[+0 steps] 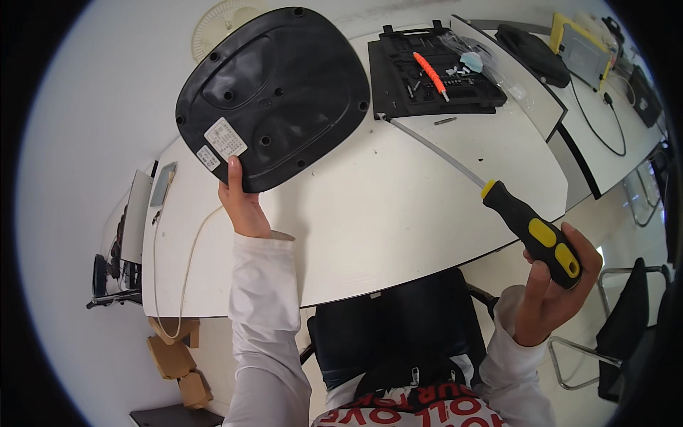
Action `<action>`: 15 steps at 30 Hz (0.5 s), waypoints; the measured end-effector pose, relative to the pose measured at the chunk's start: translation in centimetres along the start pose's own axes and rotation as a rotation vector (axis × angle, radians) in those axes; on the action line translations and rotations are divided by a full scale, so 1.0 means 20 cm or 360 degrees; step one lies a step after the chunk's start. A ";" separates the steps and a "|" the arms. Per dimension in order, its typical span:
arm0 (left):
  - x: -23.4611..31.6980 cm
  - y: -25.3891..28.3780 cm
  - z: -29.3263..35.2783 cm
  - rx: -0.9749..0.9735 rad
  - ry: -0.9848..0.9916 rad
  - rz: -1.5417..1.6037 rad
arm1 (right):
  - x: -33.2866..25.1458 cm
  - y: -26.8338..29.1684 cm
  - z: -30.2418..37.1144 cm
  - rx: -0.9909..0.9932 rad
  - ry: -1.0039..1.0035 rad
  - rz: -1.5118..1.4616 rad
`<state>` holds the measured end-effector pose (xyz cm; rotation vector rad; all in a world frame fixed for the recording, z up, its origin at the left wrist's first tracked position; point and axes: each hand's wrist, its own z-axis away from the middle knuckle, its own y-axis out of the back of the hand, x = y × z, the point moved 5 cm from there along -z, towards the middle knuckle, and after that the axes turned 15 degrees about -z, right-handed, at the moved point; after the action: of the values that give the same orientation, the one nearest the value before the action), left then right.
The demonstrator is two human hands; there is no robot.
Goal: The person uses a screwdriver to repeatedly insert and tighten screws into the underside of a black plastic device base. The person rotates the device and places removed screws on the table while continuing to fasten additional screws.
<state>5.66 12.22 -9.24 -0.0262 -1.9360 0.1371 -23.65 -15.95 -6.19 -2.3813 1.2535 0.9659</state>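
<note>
A rounded black plastic base panel (306, 92), with several holes and two white labels, is held up over the far left of the table by my left hand (245, 206). The thumb presses on its labelled face; the other fingers are hidden behind it. My right hand (558, 292) grips the black and yellow handle of a long screwdriver (523, 220) near its butt end. The screwdriver's shaft points to the far left, and its tip is close to the front edge of an open black tool case (398, 105), apart from the panel.
On the white table (384, 235) lie a small bit (445, 121) and a phone (163, 183) with a white cable. An orange-red rod-shaped tool (430, 75) rests in the case, near a plastic bag (491, 64). A round fan (220, 25) stands behind. Cardboard boxes (171, 356) sit lower left.
</note>
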 end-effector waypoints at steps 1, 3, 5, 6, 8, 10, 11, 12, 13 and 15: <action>0.00 -0.01 0.00 0.0004 0.0022 0.0017 | -0.01 -0.01 0.00 -0.0035 -0.0003 0.0006; -0.01 0.00 0.00 0.0006 0.0057 0.0008 | -0.03 -0.04 -0.01 -0.0029 0.0032 0.0028; -0.01 0.01 0.01 0.0014 0.0071 -0.0002 | -0.04 -0.06 -0.02 -0.0030 0.0047 0.0030; 0.00 0.01 0.02 0.0012 0.0073 -0.0007 | -0.04 -0.06 -0.01 -0.0035 0.0044 0.0022; 0.00 0.01 0.02 0.0004 0.0078 -0.0022 | -0.05 -0.07 -0.01 -0.0035 0.0050 0.0023; -0.01 0.00 0.02 0.0018 0.0089 -0.0001 | -0.06 -0.09 -0.02 -0.0025 0.0068 0.0042; -0.01 0.01 0.02 0.0026 0.0090 -0.0002 | -0.06 -0.10 -0.02 -0.0022 0.0063 0.0027; -0.01 0.02 0.02 0.0033 0.0098 -0.0005 | -0.06 -0.11 -0.02 -0.0018 0.0057 0.0012; -0.02 0.03 0.02 0.0040 0.0107 -0.0008 | -0.06 -0.12 -0.02 -0.0015 0.0052 -0.0001; -0.04 0.03 0.02 0.0038 0.0112 -0.0003 | -0.06 -0.14 -0.03 -0.0058 0.0084 0.0044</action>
<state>5.60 12.78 -10.08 -0.0132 -1.8640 0.1557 -21.60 -13.89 -5.05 -2.4385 1.3014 0.9475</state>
